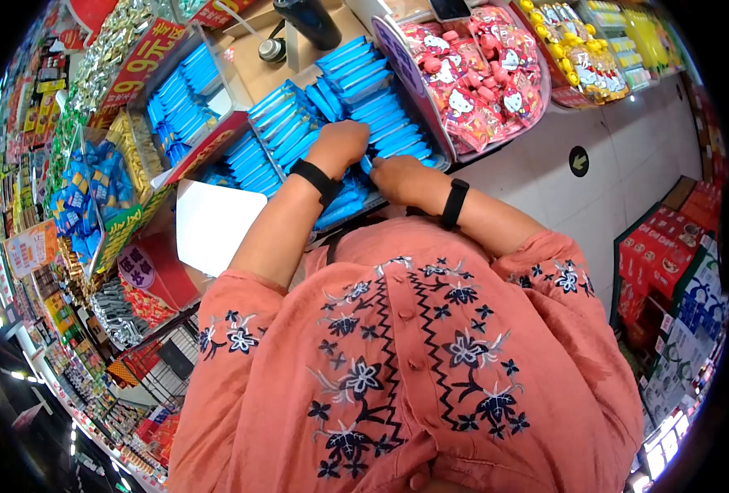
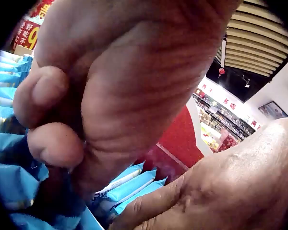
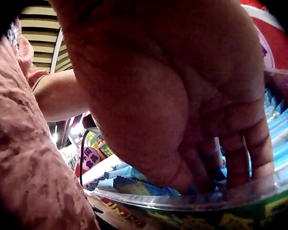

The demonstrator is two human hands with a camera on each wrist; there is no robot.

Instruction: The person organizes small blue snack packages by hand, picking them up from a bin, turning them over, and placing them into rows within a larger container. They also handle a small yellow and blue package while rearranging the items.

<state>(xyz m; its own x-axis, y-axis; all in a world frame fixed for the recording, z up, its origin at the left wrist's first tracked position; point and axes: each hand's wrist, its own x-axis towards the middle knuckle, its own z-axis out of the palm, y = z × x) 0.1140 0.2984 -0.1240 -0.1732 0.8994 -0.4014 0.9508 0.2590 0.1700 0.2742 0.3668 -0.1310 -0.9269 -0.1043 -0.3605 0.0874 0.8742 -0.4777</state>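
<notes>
Rows of blue snack packets (image 1: 286,123) stand on edge in a clear-walled bin (image 3: 149,201) in front of the person. The left hand (image 1: 341,145) is down among them, its fingers curled in the left wrist view, gripping a blue packet (image 2: 89,221) mostly hidden by the hand. Close beside it, the right hand (image 1: 406,179) reaches over the bin's near rim. Its thumb and fingers pinch a blue packet (image 1: 367,165) between the two hands in the head view. In the right wrist view, its fingertips are hidden down among packets.
To the right, a bin holds pink character packs (image 1: 484,82). A dark tumbler (image 1: 311,25) and a small jar (image 1: 272,50) stand behind the packets. A white panel (image 1: 216,222) lies left of the arms. Further left are more blue packs (image 1: 93,193).
</notes>
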